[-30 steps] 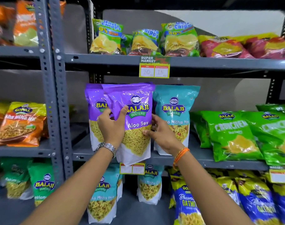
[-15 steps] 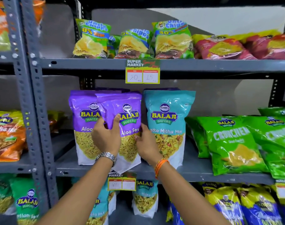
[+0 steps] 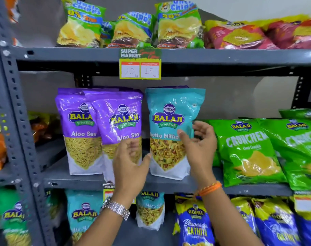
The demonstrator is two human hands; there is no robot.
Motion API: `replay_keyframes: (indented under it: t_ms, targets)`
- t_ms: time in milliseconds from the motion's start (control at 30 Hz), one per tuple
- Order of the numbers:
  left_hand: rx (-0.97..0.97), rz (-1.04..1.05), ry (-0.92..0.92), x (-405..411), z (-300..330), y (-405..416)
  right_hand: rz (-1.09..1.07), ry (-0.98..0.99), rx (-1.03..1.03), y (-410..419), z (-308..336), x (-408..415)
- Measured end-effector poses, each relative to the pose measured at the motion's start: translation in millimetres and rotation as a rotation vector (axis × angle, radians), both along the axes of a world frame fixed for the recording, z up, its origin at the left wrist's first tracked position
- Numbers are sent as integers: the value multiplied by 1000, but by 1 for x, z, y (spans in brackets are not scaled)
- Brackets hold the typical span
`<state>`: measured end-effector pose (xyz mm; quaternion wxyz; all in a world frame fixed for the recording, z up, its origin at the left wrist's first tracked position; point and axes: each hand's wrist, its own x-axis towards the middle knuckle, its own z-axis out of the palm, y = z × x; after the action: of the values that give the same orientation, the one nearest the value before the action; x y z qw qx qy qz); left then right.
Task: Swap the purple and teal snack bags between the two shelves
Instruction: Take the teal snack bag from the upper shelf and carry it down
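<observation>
Two purple Aloo Sev bags stand on the middle shelf (image 3: 169,185), one at the left (image 3: 76,132) and one overlapping it (image 3: 121,121). A teal Khatta Mitha bag (image 3: 170,125) stands upright to their right. My left hand (image 3: 131,167) hovers with fingers apart at the teal bag's lower left edge, in front of the second purple bag. My right hand (image 3: 199,148) is open at the teal bag's right side, thumb on its front. Neither hand grips anything. On the shelf below stand more teal bags, one at left (image 3: 83,213) and one at centre (image 3: 150,212).
Green Crunchem bags (image 3: 247,150) lie to the right on the middle shelf. Uncle Chipps bags (image 3: 133,29) and red bags (image 3: 240,36) fill the top shelf, with a price tag (image 3: 140,63) on its edge. Blue Gopal Gathiya bags (image 3: 195,224) sit bottom right. A grey upright (image 3: 18,121) stands left.
Both hands let go of the front purple bag, which now stands on the middle shelf. They shifted right to either side of the teal bag. The camera came closer.
</observation>
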<state>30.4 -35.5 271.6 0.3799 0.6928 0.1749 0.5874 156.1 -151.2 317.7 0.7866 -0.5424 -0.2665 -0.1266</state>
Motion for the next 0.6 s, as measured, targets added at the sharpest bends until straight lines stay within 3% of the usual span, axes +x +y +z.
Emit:
replay_keyframes:
  t_ms: [100,167,267,400,600]
  targets:
    - [-30,-122,287,21,-2,-4,118,78,-65,2,7,24]
    - [-51,-156,380,31,2,-9,286,115,-135,3,9,35]
    - [-99,-176,414,47,5,-8,428,117,-220,7,5,48]
    - [-184,-225,403,59,2,-4,463,94,-275,10,-3,63]
    - [-50,-119,438,50,4,-14,500,68,-274,-10,-3,61]
